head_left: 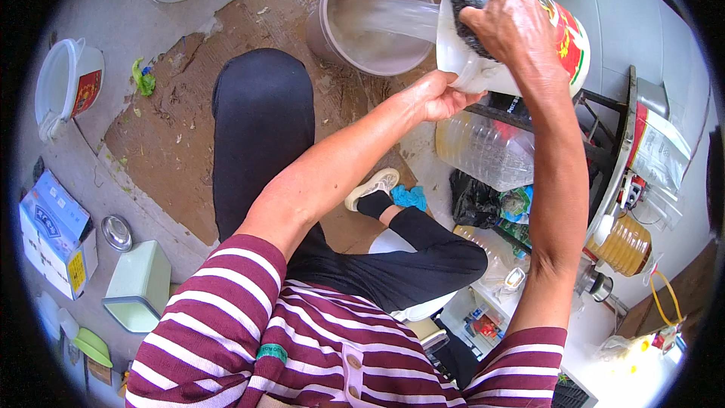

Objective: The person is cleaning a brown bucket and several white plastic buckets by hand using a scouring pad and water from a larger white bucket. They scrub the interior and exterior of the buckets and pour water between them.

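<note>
A white plastic bucket [494, 77] with a red and yellow label is tipped on its side at the upper right. Cloudy water [399, 14] streams from its mouth into a pinkish-grey plastic bin [324, 22] on the floor. My left hand [444, 99] grips the bucket's lower rim, fingers curled under it. Over the bucket's mouth, my right hand [515, 25] holds a dark mesh scouring pad [469, 14] against the bucket wall. Part of the bucket is hidden behind my right hand and forearm.
A damp brown cardboard sheet [164, 119] covers the floor. To the left stand a white labelled bucket [90, 68], a blue-and-white carton [54, 226] and a pale green bin [141, 277]. A dark metal rack [614, 147] and a clear plastic jug [487, 150] are close on the right.
</note>
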`<action>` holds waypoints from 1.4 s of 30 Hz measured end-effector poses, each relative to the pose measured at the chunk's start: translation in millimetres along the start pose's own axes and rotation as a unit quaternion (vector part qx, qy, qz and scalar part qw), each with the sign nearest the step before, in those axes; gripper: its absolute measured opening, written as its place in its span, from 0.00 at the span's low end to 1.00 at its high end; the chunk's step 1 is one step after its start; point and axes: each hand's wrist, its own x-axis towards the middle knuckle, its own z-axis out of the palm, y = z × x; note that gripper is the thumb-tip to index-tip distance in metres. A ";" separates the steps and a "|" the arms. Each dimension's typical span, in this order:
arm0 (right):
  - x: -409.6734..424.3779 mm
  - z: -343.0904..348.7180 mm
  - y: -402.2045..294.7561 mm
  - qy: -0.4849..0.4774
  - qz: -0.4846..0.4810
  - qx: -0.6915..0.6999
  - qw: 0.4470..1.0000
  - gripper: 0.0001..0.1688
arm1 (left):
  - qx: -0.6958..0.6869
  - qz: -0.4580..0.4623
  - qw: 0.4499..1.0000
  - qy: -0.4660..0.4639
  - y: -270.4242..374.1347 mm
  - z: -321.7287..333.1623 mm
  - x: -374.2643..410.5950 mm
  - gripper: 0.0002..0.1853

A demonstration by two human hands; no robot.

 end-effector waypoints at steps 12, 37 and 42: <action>-33.8 22.8 72.1 0.073 0.022 0.168 0.983 0.38 | 0.293 0.039 0.951 0.088 4.6 13.5 -32.7 0.24; -78.9 6.6 159.8 0.171 0.065 0.217 0.959 0.22 | 0.950 0.096 0.297 -0.001 -56.7 137.2 -69.0 0.16; -88.3 0.2 144.1 0.342 0.156 0.442 0.814 0.10 | 0.912 0.141 0.384 0.018 -34.0 142.0 -55.7 0.15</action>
